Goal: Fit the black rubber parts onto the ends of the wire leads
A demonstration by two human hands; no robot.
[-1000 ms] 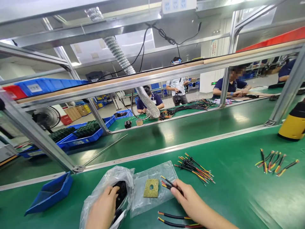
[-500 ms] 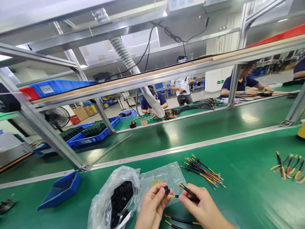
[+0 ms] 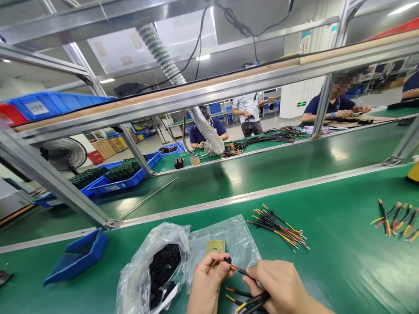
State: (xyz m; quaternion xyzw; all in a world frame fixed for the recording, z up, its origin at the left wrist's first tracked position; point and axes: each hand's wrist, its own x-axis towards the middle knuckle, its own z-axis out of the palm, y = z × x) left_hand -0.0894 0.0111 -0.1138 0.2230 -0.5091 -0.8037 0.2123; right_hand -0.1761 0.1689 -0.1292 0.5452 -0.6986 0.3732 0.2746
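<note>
My left hand (image 3: 209, 281) pinches a small black grommet-like part (image 3: 227, 260) between thumb and fingertips. Closed around a short black cable (image 3: 242, 271), my right hand (image 3: 283, 283) holds its stripped end, with red and yellow wires, against that part. I cannot tell how far the wires go in. More black cables (image 3: 253, 302) stick out below my right fingers. Two cable ends (image 3: 233, 290) lie on the table beneath my hands. Left of them, an open clear plastic bag (image 3: 131, 270) holds many black parts (image 3: 165, 264).
A yellowish square piece (image 3: 215, 246) rests on a flat clear bag (image 3: 235, 231). Cable bundles (image 3: 278, 229) lie behind my right hand, others (image 3: 396, 222) at far right. A blue bin (image 3: 77, 257) stands left. A metal frame (image 3: 203, 203) crosses behind; co-workers sit beyond.
My right hand has brought the cable's wire end up to the black part in my left hand. The other cables in my right hand now point downward. The view has shifted slightly.
</note>
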